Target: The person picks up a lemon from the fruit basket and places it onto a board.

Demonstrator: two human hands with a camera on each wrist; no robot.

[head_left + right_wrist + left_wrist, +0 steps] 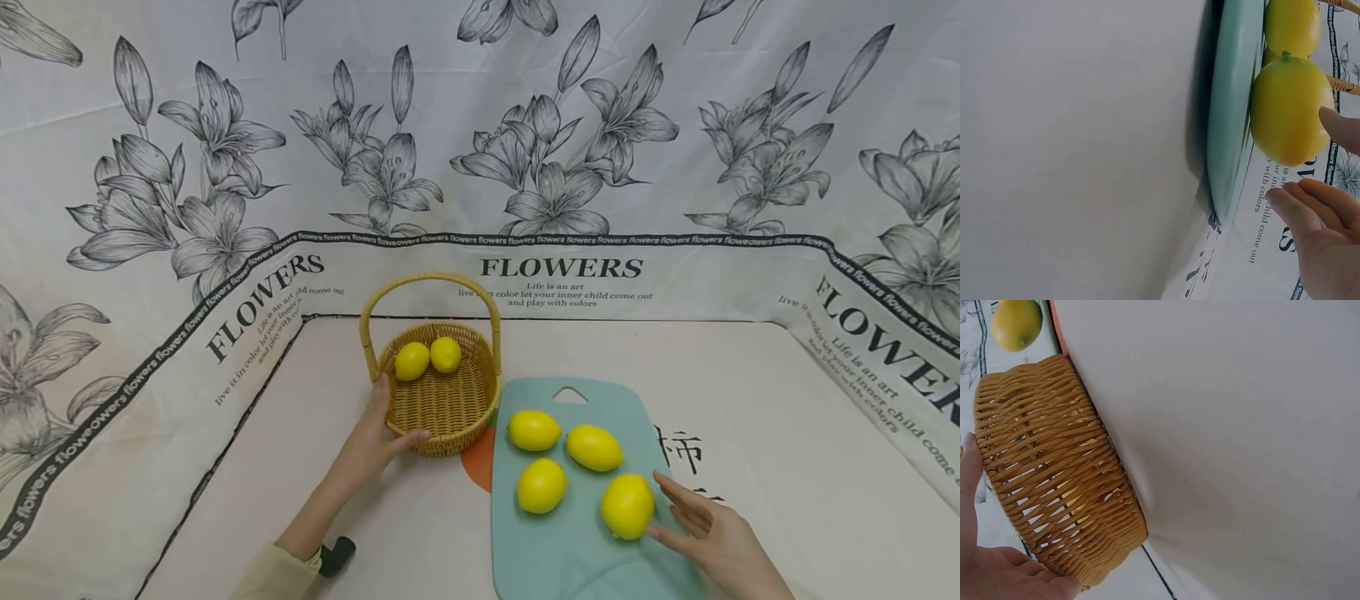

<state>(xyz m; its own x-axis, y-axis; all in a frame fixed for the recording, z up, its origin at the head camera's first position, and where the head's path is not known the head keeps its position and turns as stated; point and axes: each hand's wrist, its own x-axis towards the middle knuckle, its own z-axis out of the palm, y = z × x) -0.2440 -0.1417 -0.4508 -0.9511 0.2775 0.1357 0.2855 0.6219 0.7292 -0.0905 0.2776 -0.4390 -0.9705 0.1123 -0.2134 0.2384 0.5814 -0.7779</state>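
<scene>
A wicker basket (442, 417) with a tall arched handle stands left of centre, two lemons (412, 362) lying inside at its back. My left hand (369, 437) holds the basket at its left front, thumb along the front rim and fingers at the left side; the left wrist view shows the woven wall (1054, 462) between them. Several lemons (542, 486) rest on a light teal cutting board (585, 571). Beside the nearest right lemon (627, 507) is my right hand (716, 533), its thumb and fingers spread apart around that lemon's right side. Nothing is gripped in it.
The board's cut-out handle hole (570, 396) points to the back. A pale table cover (787, 400) with dark printed characters and an orange patch (477, 462) lies underneath. Behind and at both sides hangs a flower-printed cloth (420, 192).
</scene>
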